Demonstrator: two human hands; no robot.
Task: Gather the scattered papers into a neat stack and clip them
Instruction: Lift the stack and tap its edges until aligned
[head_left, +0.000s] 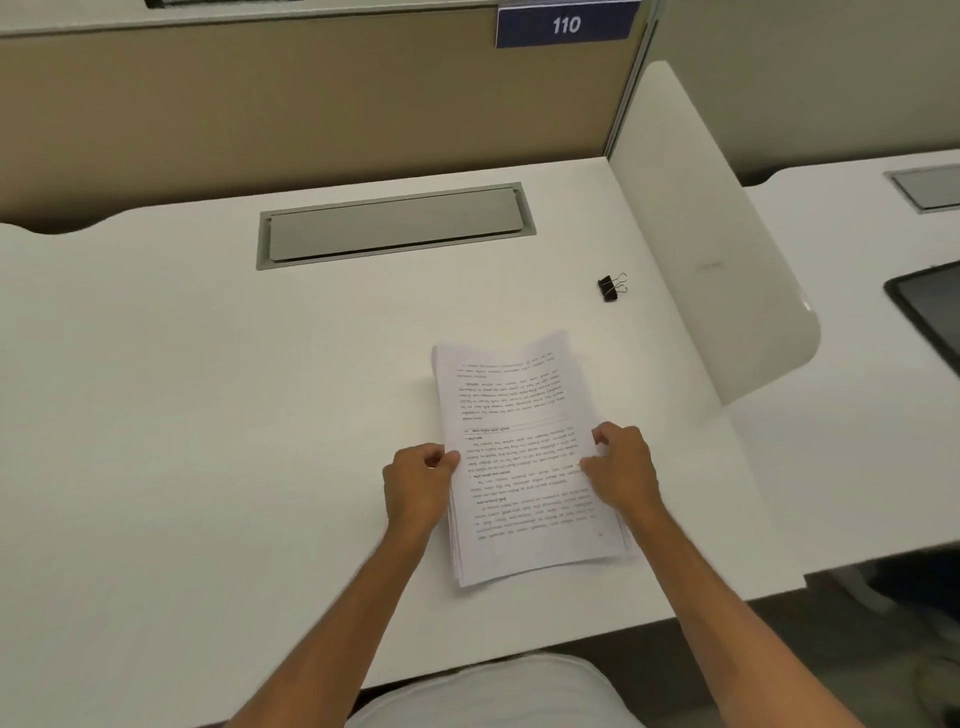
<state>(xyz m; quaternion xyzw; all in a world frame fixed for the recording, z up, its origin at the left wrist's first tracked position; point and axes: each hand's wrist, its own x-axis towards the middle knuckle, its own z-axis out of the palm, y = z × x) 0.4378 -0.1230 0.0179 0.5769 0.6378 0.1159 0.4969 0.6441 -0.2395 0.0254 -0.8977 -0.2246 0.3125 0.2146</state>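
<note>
Light, floppy papers (524, 467) near table (208, 415) front edge, pinched by left hand (418, 480) and right hand (623, 467) at side edges; stiff-sprung binder clip (610, 287) near right edge, best gripped by wire handles.

printed text on papers (519, 457): too blurred to read | dark screen (930, 312): cut by right edge | fingertips of both hands: hidden under sheets

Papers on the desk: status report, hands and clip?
Left hand and right hand grip the paper stack by its side edges. Binder clip lies untouched, far right. Nothing between stack and clip.
</note>
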